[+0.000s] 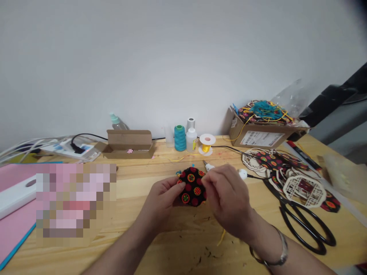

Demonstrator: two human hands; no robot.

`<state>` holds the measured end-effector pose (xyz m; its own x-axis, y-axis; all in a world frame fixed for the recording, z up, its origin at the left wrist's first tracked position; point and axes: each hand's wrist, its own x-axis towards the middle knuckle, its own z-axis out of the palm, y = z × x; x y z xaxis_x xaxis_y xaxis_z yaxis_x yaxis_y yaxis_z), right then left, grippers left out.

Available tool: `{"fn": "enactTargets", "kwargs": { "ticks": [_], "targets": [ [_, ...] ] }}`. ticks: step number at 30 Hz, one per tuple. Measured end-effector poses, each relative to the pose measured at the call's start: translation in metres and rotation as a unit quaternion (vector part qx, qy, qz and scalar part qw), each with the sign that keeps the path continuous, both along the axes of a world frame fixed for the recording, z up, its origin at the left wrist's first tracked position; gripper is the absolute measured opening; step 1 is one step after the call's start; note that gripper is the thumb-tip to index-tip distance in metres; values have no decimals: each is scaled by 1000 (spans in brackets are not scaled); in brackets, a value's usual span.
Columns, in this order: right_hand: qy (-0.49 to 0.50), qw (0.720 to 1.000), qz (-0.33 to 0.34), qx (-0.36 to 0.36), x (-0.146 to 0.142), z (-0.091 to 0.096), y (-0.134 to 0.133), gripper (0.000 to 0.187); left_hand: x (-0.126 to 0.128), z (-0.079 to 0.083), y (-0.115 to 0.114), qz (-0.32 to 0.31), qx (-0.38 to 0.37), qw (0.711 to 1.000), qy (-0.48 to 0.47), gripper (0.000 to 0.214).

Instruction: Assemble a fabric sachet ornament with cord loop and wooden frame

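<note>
My left hand [163, 198] pinches the left edge of a small black fabric piece [192, 189] printed with red, orange and green circles. It has a roughly octagonal outline and is held above the wooden table. At its right edge my right hand [228, 194] is closed, thumb and forefinger pressed together. What those fingertips hold is too small to make out. A yellow cord [221, 237] hangs below the right hand. Behind the piece lies a glue gun [209, 166], partly hidden by the right hand. A bit of teal thread [178, 173] shows at the piece's upper left.
Large black-handled scissors [306, 225] lie at right beside wooden lattice pieces [305, 190]. Behind them stands a full cardboard box [258, 134]. Along the wall are a teal thread cone [180, 138], a white bottle [191, 140], a yellow cord spool [207, 139] and an open small box [129, 152].
</note>
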<state>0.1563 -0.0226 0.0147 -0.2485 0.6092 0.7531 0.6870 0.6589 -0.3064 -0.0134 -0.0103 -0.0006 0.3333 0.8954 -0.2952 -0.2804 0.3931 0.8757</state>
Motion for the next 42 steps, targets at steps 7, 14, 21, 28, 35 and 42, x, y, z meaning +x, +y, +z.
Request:
{"fn": "enactTargets", "kwargs": {
  "ticks": [7, 14, 21, 28, 35, 42],
  "targets": [
    [-185, 957, 225, -6, -17, 0, -18, 20, 0, 1, 1, 21, -24, 999, -21, 23],
    [-173, 950, 261, -14, -14, -2, -17, 14, -1, 0, 1, 28, -18, 999, 0, 23],
    [-13, 996, 57, -68, 0, -2, 3, 22, -2, -3, 1, 2, 17, 999, 50, 20],
    [-31, 995, -5, -90, 2, -9, 11, 18, 2, 0, -4, -46, 69, 990, 112, 21],
    [-87, 993, -5, -80, 5, -11, 11, 18, 2, 4, -5, -94, 102, 980, 144, 20],
    [-112, 991, -14, -76, 3, -13, 11, 18, 1, 3, -4, -105, 119, 976, 150, 18]
  ]
}}
